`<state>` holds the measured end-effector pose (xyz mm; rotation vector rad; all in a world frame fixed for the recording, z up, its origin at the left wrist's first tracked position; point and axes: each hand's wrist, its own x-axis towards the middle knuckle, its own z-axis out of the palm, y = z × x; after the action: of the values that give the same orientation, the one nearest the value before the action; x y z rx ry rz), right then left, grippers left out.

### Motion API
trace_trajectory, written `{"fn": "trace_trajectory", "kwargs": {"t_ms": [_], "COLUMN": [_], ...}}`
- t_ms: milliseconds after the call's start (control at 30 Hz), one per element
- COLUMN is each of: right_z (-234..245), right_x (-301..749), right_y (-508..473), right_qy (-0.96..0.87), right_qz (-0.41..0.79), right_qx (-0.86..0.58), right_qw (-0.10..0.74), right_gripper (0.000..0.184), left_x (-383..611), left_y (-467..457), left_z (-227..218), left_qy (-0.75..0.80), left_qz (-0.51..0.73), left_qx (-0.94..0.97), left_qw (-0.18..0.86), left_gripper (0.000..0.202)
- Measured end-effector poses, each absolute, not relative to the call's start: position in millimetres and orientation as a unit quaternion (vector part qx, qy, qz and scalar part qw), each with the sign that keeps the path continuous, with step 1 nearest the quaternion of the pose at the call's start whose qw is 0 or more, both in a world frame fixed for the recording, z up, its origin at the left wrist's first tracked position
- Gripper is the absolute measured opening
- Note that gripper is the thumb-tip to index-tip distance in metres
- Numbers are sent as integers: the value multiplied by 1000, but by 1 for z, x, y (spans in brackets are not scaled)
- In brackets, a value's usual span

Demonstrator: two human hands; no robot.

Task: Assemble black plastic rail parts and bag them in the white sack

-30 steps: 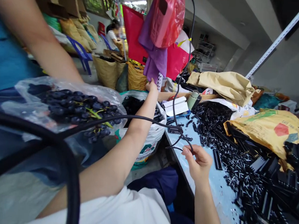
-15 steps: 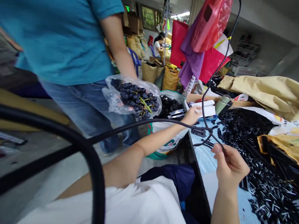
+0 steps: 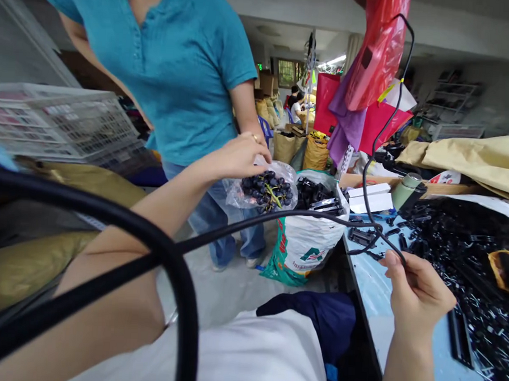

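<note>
My left hand (image 3: 241, 157) is stretched out over a clear plastic bag (image 3: 236, 196) of dark grapes (image 3: 269, 188). Its thumb stands apart from the bent fingers and nothing shows in its grasp. Behind it is the arm of a person in a teal shirt (image 3: 179, 67); that person's hand is mostly hidden by mine. My right hand (image 3: 420, 287) is above the blue-white table (image 3: 380, 302), thumb and fingers pinched on a thin black cable (image 3: 386, 238). The cable loops on the table and also runs up towards a red plastic bag (image 3: 379, 55).
A white-and-green sack (image 3: 305, 247) of black parts stands beside the table. Small black parts (image 3: 482, 316) are heaped on the right. A green flask (image 3: 406, 190) stands near a white box (image 3: 370, 197). Thick black cables (image 3: 191, 301) cross close in front. White crates (image 3: 83, 122) are stacked left.
My left hand has moved from beside the white box on the table, leftward to above the grapes. The view has turned left. My right hand still holds the cable.
</note>
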<state>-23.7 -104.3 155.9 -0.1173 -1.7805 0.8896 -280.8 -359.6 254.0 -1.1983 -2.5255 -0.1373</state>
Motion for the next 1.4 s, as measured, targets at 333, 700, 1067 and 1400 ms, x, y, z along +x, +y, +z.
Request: {"fn": "trace_trajectory", "kwargs": {"t_ms": [333, 700, 1067, 1400], "right_z": [155, 153, 153, 175], "right_x": [-20, -19, -13, -3], "right_y": [-108, -111, -103, -85], "right_qy": [-758, -766, -729, -699], "right_qz": [360, 360, 379, 397], "right_qx": [-57, -70, -125, -219], "right_qw": [542, 528, 556, 552], "right_gripper": [4, 8, 14, 29], "left_x": [-275, -295, -203, -38], "left_y": [-327, -314, -289, -242], "left_z": [253, 244, 234, 198], "left_qy": [-887, -909, -677, -130], "left_qz": [189, -78, -548, -565], "left_qx": [-413, -408, -470, -443], "left_qw": [88, 39, -144, -684], "left_gripper": [23, 26, 58, 50]}}
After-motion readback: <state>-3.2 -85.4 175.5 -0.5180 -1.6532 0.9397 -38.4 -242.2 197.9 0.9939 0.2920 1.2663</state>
